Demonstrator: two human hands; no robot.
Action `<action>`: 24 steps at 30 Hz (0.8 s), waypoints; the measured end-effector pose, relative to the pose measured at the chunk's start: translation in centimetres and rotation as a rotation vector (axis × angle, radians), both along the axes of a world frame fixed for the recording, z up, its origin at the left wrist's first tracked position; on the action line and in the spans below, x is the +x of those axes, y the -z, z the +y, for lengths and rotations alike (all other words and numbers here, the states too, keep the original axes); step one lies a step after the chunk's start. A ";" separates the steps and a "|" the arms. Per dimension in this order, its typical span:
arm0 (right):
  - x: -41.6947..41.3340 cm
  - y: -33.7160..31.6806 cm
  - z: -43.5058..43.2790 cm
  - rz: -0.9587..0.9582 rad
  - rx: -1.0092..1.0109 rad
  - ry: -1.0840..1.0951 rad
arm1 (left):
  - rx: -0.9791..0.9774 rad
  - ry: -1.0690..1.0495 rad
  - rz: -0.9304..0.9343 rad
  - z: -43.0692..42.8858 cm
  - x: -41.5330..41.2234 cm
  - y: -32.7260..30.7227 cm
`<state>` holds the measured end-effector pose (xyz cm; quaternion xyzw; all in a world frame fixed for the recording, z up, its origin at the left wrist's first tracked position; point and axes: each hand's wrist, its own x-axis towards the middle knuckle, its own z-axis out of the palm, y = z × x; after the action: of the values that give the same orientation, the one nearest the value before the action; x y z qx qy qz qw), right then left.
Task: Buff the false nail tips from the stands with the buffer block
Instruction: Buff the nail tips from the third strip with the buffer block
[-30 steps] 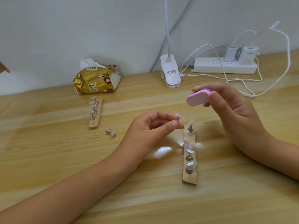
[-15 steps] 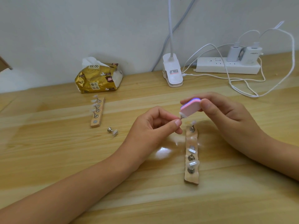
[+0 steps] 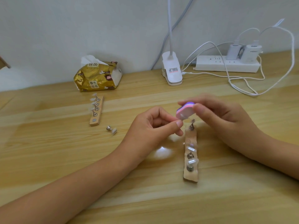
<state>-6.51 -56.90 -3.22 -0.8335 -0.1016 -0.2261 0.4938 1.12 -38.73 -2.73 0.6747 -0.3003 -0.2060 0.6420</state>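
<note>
Clear false nail tip [image 3: 182, 116], pinched in left hand [image 3: 152, 125], is blurred and mostly hidden beneath pink-and-purple foam buffer block [image 3: 186, 109], gripped by right hand [image 3: 218, 115], at 12 o'clock of nearer wooden stand [image 3: 191, 177]. Block now touches tip; the frame one second earlier shows them apart.

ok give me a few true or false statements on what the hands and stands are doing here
1. The right hand grips the buffer block. True.
2. The left hand is flat and empty. False: it pinches a nail tip at the block's lower edge.
3. A loose peg lies on the table beside the far stand. True.
4. The tissue pack sits right beside the power strip. False: it sits behind the far stand, well left of the strip.
</note>
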 end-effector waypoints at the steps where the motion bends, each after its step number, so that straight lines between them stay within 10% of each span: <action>1: -0.1 -0.1 -0.1 -0.053 0.005 0.013 | -0.003 0.000 0.005 0.0 0.0 0.0; 24: 0.1 -0.1 0.2 0.028 -0.053 0.001 | 0.015 -0.007 -0.004 -0.1 0.3 0.3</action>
<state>-6.37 -56.72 -3.09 -0.8494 -0.1001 -0.2118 0.4729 1.37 -38.83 -3.04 0.6809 -0.2979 -0.2046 0.6370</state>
